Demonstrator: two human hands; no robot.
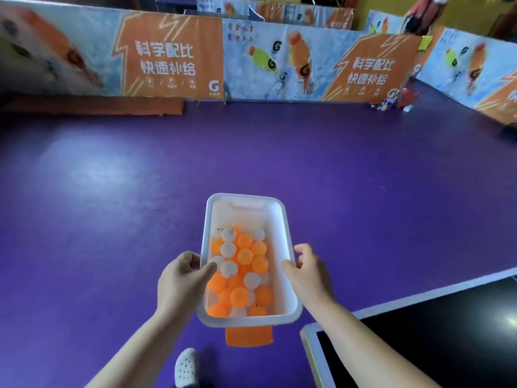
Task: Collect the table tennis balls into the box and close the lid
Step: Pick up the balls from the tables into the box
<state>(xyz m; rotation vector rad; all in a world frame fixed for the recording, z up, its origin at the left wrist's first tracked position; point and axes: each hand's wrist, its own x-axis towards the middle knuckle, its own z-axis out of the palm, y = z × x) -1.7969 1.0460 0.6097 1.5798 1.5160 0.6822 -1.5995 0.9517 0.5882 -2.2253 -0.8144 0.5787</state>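
A white plastic box (275, 211) is held in the air above the purple floor, lid off, with several orange and white table tennis balls (243, 271) inside. My left hand (180, 278) grips the box's left rim, thumb over the edge. My right hand (307, 271) grips the right rim. An orange flat piece (249, 336), perhaps the lid, shows just under the near end of the box; I cannot tell whether it hangs from the box or lies on the floor.
The purple floor (140, 191) spreads ahead, fenced by printed barrier boards (170, 60) at the back and right. A dark table corner (419, 340) is at lower right. My white shoe (185, 368) shows below. Small items (397, 100) lie by the far barrier.
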